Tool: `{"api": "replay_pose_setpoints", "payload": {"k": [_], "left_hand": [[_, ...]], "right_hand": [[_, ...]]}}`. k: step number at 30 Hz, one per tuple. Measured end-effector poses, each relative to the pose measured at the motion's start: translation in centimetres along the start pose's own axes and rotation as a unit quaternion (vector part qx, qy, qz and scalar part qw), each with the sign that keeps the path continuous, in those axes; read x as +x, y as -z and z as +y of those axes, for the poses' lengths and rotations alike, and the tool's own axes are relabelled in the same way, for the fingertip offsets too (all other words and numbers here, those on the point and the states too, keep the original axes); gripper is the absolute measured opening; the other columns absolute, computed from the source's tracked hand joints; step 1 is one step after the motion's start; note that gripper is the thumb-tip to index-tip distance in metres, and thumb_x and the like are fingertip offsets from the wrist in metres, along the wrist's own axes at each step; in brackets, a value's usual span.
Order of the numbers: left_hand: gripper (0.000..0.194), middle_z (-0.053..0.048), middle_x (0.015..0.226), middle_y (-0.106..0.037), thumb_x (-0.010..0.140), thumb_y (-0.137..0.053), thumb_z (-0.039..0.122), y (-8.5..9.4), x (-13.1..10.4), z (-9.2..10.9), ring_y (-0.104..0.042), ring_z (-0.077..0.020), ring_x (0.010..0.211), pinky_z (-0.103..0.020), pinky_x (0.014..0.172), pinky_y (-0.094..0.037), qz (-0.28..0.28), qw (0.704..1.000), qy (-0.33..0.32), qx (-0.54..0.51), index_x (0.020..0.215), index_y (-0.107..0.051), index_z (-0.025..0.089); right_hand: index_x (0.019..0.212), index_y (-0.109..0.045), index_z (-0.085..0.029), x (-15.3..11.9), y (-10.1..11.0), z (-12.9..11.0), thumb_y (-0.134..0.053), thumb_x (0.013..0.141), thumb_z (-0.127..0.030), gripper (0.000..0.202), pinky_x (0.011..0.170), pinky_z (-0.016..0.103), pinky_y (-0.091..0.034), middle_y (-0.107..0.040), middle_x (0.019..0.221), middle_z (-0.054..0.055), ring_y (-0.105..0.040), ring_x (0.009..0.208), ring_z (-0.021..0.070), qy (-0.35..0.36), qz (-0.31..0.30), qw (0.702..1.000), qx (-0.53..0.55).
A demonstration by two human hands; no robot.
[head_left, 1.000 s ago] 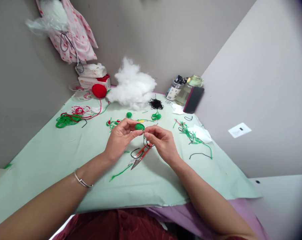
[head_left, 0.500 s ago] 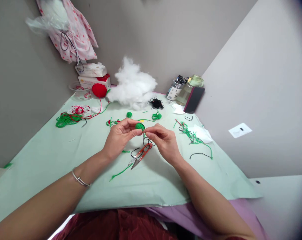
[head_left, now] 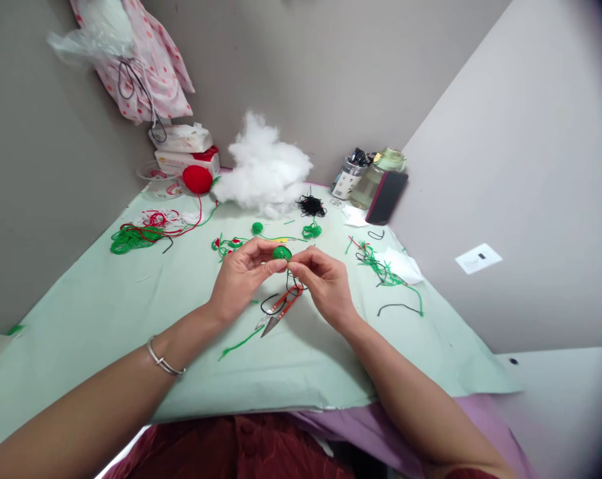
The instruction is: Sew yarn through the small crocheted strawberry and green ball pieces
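A small green crocheted piece (head_left: 281, 253) with a dark edge is held above the table between both hands. My left hand (head_left: 241, 276) pinches it from the left, thumb below and fingers behind. Close against its lower right side, my right hand (head_left: 325, 283) has thumb and forefinger pressed together; what they grip is too small to make out. Black thread hangs from the piece toward the orange-handled thread snips (head_left: 283, 309), which lie on the table just beneath the hands. A green yarn strand (head_left: 241, 344) lies left of the blades.
White stuffing (head_left: 265, 169) is heaped at the back, beside black thread (head_left: 311, 205). A red yarn ball (head_left: 197, 179) and tangled green yarn (head_left: 136, 239) are at left. A phone (head_left: 387, 199) leans against a bottle at right, behind green and black scraps (head_left: 385, 269).
The green piece has turned in my fingers and shifted slightly right. My left hand has moved a little right with it; my right fingertips remain close to its lower edge.
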State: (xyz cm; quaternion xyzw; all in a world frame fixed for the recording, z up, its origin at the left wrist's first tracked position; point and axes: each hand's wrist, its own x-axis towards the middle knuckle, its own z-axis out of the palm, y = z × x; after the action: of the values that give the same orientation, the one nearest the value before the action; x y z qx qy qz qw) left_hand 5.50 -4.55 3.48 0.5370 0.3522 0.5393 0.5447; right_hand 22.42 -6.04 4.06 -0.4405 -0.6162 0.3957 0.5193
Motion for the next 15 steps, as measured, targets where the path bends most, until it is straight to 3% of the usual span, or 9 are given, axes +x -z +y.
{"api": "replay_pose_setpoints", "payload": {"k": [5,10,13,15], "left_hand": [[0.026,-0.004,0.108,-0.075,0.080,-0.080,0.032,0.3,0.2,0.0,-0.070,-0.0196,0.095,-0.034,0.093,-0.056,0.009,1.000,-0.010,0.014,0.103,-0.074,0.021],[0.028,-0.006,0.107,-0.076,0.077,-0.081,0.031,0.5,0.5,-0.9,-0.071,-0.0206,0.095,-0.035,0.091,-0.058,-0.005,0.999,-0.022,0.043,0.102,-0.076,0.020],[0.028,-0.007,0.112,-0.075,0.080,-0.078,0.030,0.7,0.5,-1.4,-0.071,-0.0204,0.098,-0.036,0.092,-0.058,-0.030,0.997,-0.023,0.063,0.106,-0.075,0.020],[0.029,-0.007,0.117,-0.073,0.083,-0.074,0.029,0.8,0.6,-1.6,-0.070,-0.0197,0.101,-0.036,0.095,-0.057,-0.050,0.995,-0.026,0.083,0.111,-0.073,0.021]], "right_hand": [[0.099,-0.063,-0.020,0.1,0.3,-0.1,-0.070,0.087,-0.034,0.020,0.058,0.026,-0.043,-0.060,0.073,-0.002,-0.051,0.063,0.0107,-0.046,-0.064,0.996,0.048],[0.107,-0.058,-0.022,0.2,0.2,0.6,-0.073,0.085,-0.030,0.027,0.058,0.025,-0.044,-0.059,0.071,-0.005,-0.052,0.061,0.0101,-0.035,-0.061,0.994,0.089],[0.109,-0.061,-0.022,0.5,0.7,0.5,-0.068,0.090,-0.031,0.021,0.065,0.028,-0.050,-0.064,0.077,-0.001,-0.060,0.068,0.0134,-0.025,-0.066,0.997,0.032],[0.104,-0.067,-0.023,0.6,1.1,0.2,-0.065,0.093,-0.029,0.012,0.079,0.034,-0.052,-0.069,0.092,0.004,-0.065,0.085,0.0172,0.031,-0.039,0.996,-0.068]]}}
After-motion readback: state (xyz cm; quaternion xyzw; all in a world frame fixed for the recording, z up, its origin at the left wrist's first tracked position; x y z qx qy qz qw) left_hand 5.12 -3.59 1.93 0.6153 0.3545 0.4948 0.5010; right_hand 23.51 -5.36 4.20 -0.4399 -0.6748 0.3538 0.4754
